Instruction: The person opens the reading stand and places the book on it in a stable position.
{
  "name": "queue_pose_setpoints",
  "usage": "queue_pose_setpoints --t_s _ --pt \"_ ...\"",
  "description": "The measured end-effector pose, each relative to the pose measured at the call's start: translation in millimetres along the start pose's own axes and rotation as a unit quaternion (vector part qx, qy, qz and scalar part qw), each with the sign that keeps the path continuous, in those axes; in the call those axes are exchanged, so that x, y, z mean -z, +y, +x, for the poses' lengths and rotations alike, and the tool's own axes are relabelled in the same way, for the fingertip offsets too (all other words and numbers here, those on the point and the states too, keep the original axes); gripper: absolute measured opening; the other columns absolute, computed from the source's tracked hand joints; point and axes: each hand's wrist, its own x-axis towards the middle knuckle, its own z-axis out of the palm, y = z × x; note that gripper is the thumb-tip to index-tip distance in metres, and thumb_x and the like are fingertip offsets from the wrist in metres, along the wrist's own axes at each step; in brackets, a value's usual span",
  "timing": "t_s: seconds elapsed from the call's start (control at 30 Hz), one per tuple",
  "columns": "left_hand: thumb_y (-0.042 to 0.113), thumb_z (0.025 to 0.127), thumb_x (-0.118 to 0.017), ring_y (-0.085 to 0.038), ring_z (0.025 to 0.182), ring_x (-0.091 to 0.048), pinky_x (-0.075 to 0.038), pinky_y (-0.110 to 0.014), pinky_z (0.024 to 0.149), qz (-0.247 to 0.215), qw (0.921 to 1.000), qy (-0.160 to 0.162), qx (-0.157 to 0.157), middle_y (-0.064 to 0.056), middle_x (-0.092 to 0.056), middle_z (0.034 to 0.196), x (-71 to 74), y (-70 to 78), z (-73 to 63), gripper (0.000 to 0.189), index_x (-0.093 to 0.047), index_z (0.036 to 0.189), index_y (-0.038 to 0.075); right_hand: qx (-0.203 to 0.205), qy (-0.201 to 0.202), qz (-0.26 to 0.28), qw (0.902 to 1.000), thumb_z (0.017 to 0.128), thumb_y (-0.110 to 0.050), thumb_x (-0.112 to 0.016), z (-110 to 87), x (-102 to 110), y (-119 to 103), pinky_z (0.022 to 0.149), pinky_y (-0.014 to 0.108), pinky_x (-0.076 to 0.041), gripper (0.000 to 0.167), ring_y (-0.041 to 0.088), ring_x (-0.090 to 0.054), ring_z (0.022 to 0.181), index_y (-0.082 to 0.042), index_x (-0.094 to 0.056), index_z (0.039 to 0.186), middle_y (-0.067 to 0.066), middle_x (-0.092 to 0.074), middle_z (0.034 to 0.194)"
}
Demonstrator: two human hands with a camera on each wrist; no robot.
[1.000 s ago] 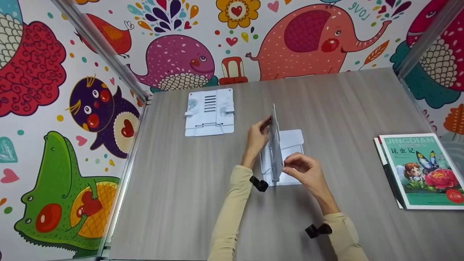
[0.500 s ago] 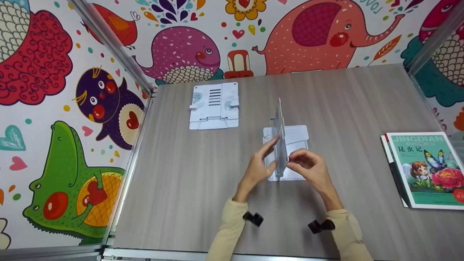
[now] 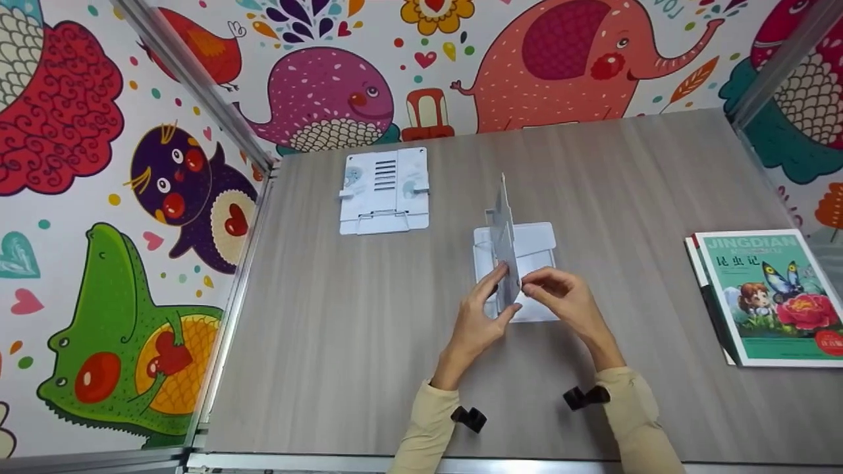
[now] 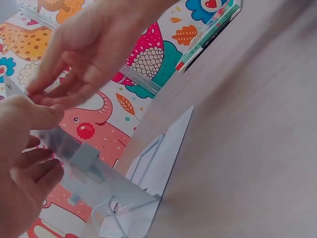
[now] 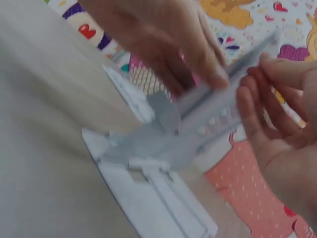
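Observation:
A white book stand is in front of me, its back panel point(image 3: 504, 230) raised upright, edge-on to the head view, over the flat base point(image 3: 537, 238). My left hand point(image 3: 477, 322) holds the panel's near part, fingers along its left face and thumb by the near edge. From the right, my right hand point(image 3: 571, 304) pinches the panel's edge with thumb and fingertips. In the left wrist view both hands meet at the panel's upper end, and a wire prop point(image 4: 148, 153) shows over the base. A page clip point(image 4: 85, 157) sticks out from the panel.
A second white book stand point(image 3: 390, 201) lies flat at the back left of the table point(image 3: 316, 316). Stacked books point(image 3: 777, 299), a green-covered one on top, lie at the right. Cartoon-printed walls point(image 3: 421, 66) with metal frame bars bound the table.
My left hand has come down from the panel's far part to its near part, closer to the right hand. The right hand stays at the panel's edge. The head view has shifted slightly.

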Motion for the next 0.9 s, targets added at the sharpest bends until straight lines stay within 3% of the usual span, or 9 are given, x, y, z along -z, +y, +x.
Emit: queue_pose_setpoints --t_s 0.1,0.2,0.27,0.5,0.8,0.9 --pt "0.005 0.09 -0.075 -0.03 0.136 -0.055 -0.051 -0.034 0.106 0.003 1.0 0.001 -0.004 -0.019 -0.052 0.15 1.8 -1.4 0.1 0.062 -0.05 0.146 -0.003 -0.037 -0.007 -0.131 0.9907 0.089 0.0 -0.074 13.4 8.5 18.7 0.073 0.016 -0.054 0.011 0.01 -0.066 0.079 0.001 -0.075 0.1 0.012 -0.075 0.093" --pt "0.005 0.09 -0.075 -0.029 0.134 -0.056 -0.051 -0.032 0.106 0.005 1.0 0.004 -0.008 -0.019 -0.053 0.149 2.0 -2.2 -1.2 0.062 -0.05 0.145 -0.004 -0.044 -0.02 -0.253 0.9663 0.087 0.001 -0.076 23.3 12.0 33.1 0.066 0.019 -0.05 0.006 0.014 -0.062 0.073 0.0 -0.075 0.093 0.012 -0.074 0.085" --pt "0.005 0.09 -0.075 -0.029 0.133 -0.057 -0.051 -0.031 0.105 0.004 0.9999 0.004 -0.01 -0.019 -0.054 0.149 2.0 -2.1 -2.0 0.061 -0.05 0.145 -0.004 -0.043 -0.029 -0.3 0.9526 0.085 0.002 -0.076 26.3 10.9 38.0 0.066 0.024 -0.05 0.005 0.017 -0.062 0.072 0.001 -0.075 0.09 0.012 -0.073 0.082" --pt "0.007 0.091 -0.075 -0.029 0.132 -0.058 -0.051 -0.03 0.105 -0.003 0.9999 -0.007 -0.016 -0.019 -0.054 0.149 0.8 -0.7 -0.4 0.062 -0.049 0.146 -0.004 -0.04 -0.015 -0.358 0.9328 0.082 0.006 -0.076 29.0 9.4 46.8 0.07 0.039 -0.053 0.006 0.025 -0.062 0.075 0.001 -0.075 0.084 0.014 -0.069 0.08" --pt "0.009 0.09 -0.076 -0.026 0.125 -0.064 -0.054 -0.029 0.1 0.022 0.9997 0.01 -0.003 -0.018 -0.061 0.141 1.5 -2.3 -3.2 0.06 -0.052 0.143 -0.003 -0.008 -0.016 -0.371 0.9285 0.087 0.002 -0.074 28.6 5.0 53.3 0.07 0.043 -0.052 0.004 0.026 -0.059 0.075 0.005 -0.072 0.086 0.015 -0.066 0.08" --pt "0.011 0.092 -0.074 -0.026 0.124 -0.065 -0.054 -0.029 0.1 0.022 0.9996 0.015 -0.001 -0.018 -0.061 0.14 4.5 -2.9 -5.9 0.057 -0.053 0.142 -0.004 0.008 -0.009 -0.363 0.9319 0.086 0.003 -0.075 28.8 2.5 55.4 0.069 0.041 -0.051 0.003 0.023 -0.057 0.074 0.003 -0.072 0.085 0.014 -0.065 0.08"
